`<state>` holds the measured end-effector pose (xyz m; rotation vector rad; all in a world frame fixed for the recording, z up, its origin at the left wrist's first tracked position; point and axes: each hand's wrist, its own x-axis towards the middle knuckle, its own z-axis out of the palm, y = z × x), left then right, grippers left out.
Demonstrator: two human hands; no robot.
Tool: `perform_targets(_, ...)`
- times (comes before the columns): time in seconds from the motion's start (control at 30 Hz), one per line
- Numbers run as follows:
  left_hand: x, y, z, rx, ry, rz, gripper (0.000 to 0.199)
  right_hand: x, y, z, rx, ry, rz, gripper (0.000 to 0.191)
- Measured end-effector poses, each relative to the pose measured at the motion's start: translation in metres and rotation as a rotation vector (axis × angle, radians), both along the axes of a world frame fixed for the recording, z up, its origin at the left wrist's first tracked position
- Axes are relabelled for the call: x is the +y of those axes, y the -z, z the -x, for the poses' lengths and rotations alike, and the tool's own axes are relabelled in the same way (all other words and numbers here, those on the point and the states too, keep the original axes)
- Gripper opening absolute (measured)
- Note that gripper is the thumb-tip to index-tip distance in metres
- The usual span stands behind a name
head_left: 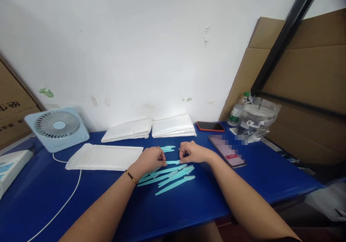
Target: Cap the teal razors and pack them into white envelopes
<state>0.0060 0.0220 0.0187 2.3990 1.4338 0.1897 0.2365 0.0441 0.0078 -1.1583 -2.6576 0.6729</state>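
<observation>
Between my two hands a thin turquoise stick lies level just above the blue table. My left hand pinches its left end, and my right hand pinches the right end. Several more turquoise sticks are spread in a loose pile nearer to me, partly under my left hand. A few others lie just behind, between the hands. To the left of my left hand, a white padded envelope rests flat.
Two stacks of white envelopes stand against the wall. A light blue fan with a white cable is at the left. Two phones, a bottle and a bagged cup sit at the right.
</observation>
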Motion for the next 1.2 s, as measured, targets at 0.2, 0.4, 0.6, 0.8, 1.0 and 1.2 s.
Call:
perform_targets(0.2,0.017,-0.003,0.015,0.025,-0.137,-0.111,0.013,0.009,-0.004,-0.013,0.076,0.163,-0.138,0.008)
perform_targets(0.4,0.015,-0.014,0.038,0.094,-0.186,0.004,0.028,0.012,-0.003,-0.018,0.12,0.254,-0.196,0.009)
perform_targets(0.6,-0.001,-0.021,0.043,0.255,-0.043,0.261,0.009,0.002,-0.004,-0.004,0.154,0.178,-0.167,0.011)
perform_targets(0.8,0.002,-0.014,0.021,0.018,-0.048,0.084,0.01,-0.009,-0.005,0.017,0.228,0.099,-0.063,0.025)
perform_targets(1.0,0.007,-0.006,0.006,-0.136,-0.023,-0.022,0.013,-0.001,0.007,0.019,0.35,0.138,0.102,0.025)
perform_targets(1.2,0.014,-0.002,0.011,-0.027,-0.14,-0.174,0.014,0.015,0.006,-0.011,0.319,0.304,0.031,0.02)
